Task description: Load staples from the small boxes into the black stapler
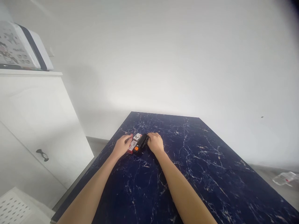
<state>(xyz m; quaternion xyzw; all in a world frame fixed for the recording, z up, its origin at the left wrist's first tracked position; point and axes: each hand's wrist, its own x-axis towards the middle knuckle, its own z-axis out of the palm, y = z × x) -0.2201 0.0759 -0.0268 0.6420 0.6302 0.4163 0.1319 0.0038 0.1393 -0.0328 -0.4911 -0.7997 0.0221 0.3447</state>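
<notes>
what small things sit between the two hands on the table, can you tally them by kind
small red-and-white boxes: 2
black object with an orange patch: 1
total: 3, as far as can be seen

Single head-worn camera is looking forward and down over a dark-blue, white-veined, marble-patterned tabletop [198, 165], facing a plain white wall [175, 62]. Framing is running wide: bare left hand [121, 145] and bare right hand [155, 143] are showing small, below centre; white panelled cabinet [37, 109] is edging the left.
</notes>
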